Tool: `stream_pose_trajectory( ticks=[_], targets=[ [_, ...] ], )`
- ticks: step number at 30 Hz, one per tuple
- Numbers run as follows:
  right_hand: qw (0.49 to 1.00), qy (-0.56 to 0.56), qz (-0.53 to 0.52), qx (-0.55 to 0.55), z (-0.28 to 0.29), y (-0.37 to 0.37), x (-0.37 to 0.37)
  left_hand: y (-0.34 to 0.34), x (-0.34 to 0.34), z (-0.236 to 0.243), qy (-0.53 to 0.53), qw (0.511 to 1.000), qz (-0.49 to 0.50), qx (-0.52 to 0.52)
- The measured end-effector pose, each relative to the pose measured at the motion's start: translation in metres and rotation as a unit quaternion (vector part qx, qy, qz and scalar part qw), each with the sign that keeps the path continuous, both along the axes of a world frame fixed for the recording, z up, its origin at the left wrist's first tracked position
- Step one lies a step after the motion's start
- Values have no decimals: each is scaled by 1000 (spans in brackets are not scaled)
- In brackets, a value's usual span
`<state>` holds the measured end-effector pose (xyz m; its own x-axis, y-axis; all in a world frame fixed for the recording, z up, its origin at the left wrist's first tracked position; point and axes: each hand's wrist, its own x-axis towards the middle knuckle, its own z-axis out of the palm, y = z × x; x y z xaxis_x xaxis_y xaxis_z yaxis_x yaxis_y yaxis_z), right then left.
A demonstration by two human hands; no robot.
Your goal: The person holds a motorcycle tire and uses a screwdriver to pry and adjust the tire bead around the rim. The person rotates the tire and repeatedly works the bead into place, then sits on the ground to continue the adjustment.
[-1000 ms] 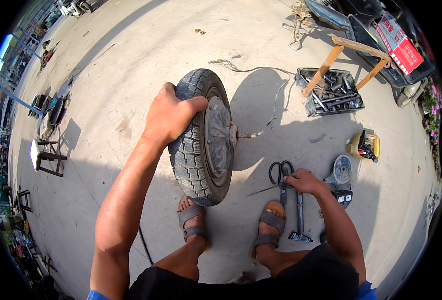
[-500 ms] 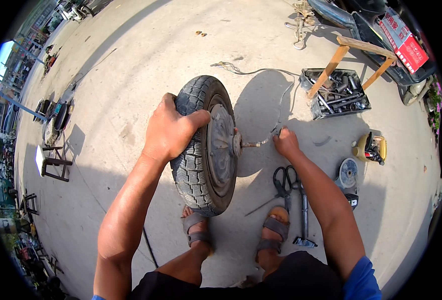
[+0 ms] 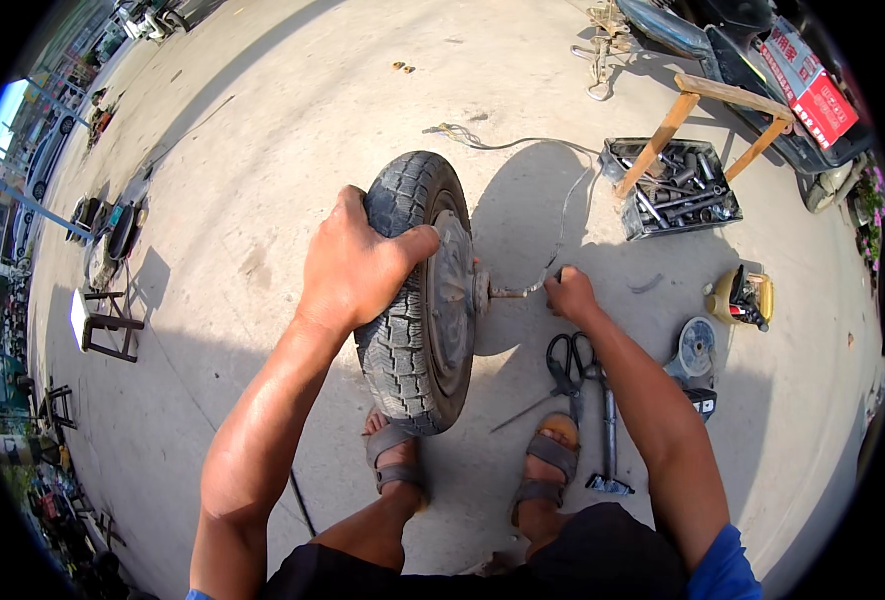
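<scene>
The left hand (image 3: 357,268) covers part of the wheel (image 3: 451,300), whose far face is hidden. The curled fingers (image 3: 554,287) of the right hand (image 3: 573,296) hide whatever may be in them. The edge cuts off the scooter (image 3: 664,24); far-left clutter (image 3: 50,500) is too small to tell.

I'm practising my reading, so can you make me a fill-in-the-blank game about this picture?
The hand on the tire is the person's ____ one.
The scissors have ____ handles.
The crate of tools is on the picture's ____ side.
The stool has a ____ top.

Missing words: left; black; right; white.
</scene>
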<state>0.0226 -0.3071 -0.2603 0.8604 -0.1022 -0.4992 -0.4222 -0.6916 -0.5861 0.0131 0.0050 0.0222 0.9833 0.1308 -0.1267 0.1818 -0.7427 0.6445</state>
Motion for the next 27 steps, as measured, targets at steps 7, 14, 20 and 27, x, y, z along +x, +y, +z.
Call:
stream_pose_trajectory(
  ticks=[7, 14, 20, 27],
  targets=[
    [932, 44, -22, 358, 68, 35, -62, -2, 26, 3, 23, 998, -38, -49],
    [955, -96, -58, 274, 122, 39, -75, -13, -118, -67, -74, 994, -50, -58],
    [897, -411, 155, -38, 118, 42, -21, -33, -115, -82, -77, 988, 4, -132],
    [908, -365, 207, 4, 117, 52, -22, -16, -112, -84, -71, 984, -4, -165]
  ],
)
